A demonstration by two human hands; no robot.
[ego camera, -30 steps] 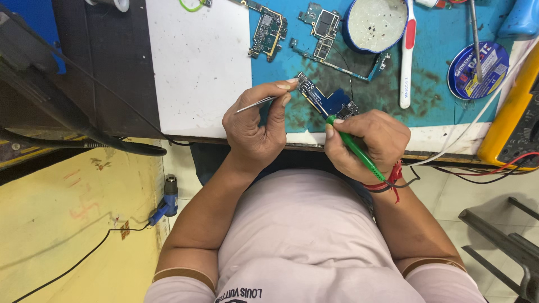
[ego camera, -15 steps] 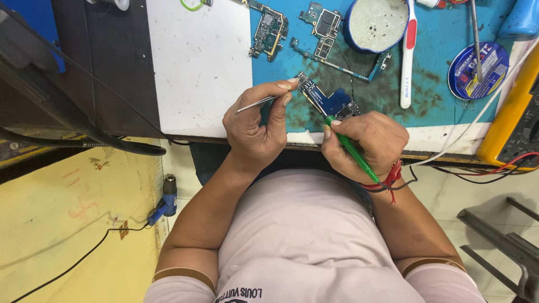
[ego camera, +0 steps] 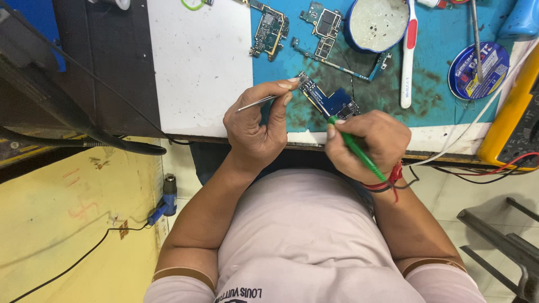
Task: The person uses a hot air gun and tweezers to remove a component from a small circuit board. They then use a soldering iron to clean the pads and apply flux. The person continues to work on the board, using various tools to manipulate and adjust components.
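Left hand: your left hand [ego camera: 255,126] pinches tweezers [ego camera: 255,104] between thumb and forefinger; the forefinger tip also rests on the near-left end of the blue board [ego camera: 328,101]. Other fingers curled in.
Right hand: your right hand [ego camera: 368,143] is clenched round a green tool [ego camera: 356,148], held like a pen, tip on the lower right part of the blue board. Shaft runs back across the hand toward the red wrist band [ego camera: 390,178].
Blue board: small, tilted, lying on the teal mat [ego camera: 438,78] near the bench's front edge, between your two hands. One end under your left forefinger, the other at the green tip.
Tweezers: thin, metal, angled out to the left over the white sheet [ego camera: 199,62]. Can't tell if the tips grip anything.
Mat: stained dark around the blue board.
Behind the board: two more boards [ego camera: 269,31] [ego camera: 323,25] and a thin metal frame [ego camera: 337,64], all well clear of your hands.
Bowl: round blue-rimmed bowl [ego camera: 376,22] at the back, pale contents.
Toothbrush: red and white toothbrush [ego camera: 409,56] lying just right of the bowl.
Tin: round blue tin [ego camera: 477,70] at the right, a thin tool [ego camera: 476,33] laid across it.
Far right: yellow meter [ego camera: 514,112], red and white leads trailing over the bench edge.
Floor left: small blue tool [ego camera: 165,202] with a black cable.
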